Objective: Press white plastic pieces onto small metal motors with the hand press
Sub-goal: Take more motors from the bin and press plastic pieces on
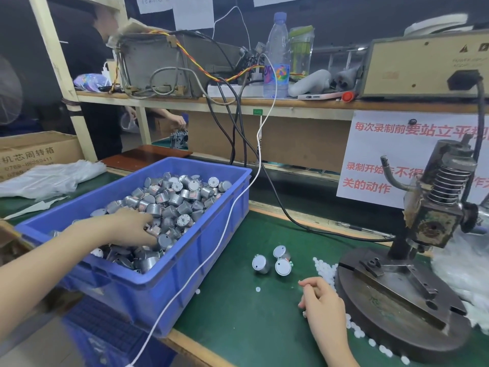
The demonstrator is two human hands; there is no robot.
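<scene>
Curled left hand (132, 229) over binned motors (174, 201) and right hand (322, 300) on green mat (238, 313), holds unclear, near three motors (282, 266) stood end-up.

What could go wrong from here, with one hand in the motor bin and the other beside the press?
1. The white cable drapes over the blue bin, where the left hand digs among motors; an arm movement could snag it.
2. Loose white plastic pieces lie around the press base, some near the table edge; the right hand could sweep them off.
3. The three motors on the mat could be knocked over.
</scene>
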